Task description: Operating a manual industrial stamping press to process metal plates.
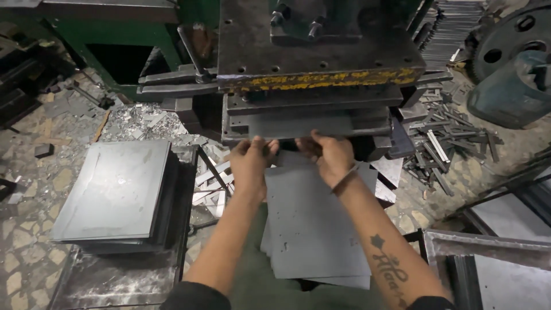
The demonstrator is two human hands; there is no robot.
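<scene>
Both hands, left hand [251, 163] and right hand [332, 158], grip a grey metal sheet [313, 224].

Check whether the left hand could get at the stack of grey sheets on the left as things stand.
Probably yes. The left hand grips the grey sheet at the press, but the stack of sheets lies uncovered beside that arm, with nothing between them.

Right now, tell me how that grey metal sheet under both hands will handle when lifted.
The grey metal sheet lies flat without sagging, so it is probably stiff. Its edges look thin, likely sharp on the left hand and right hand. Its smooth face may slip.
</scene>
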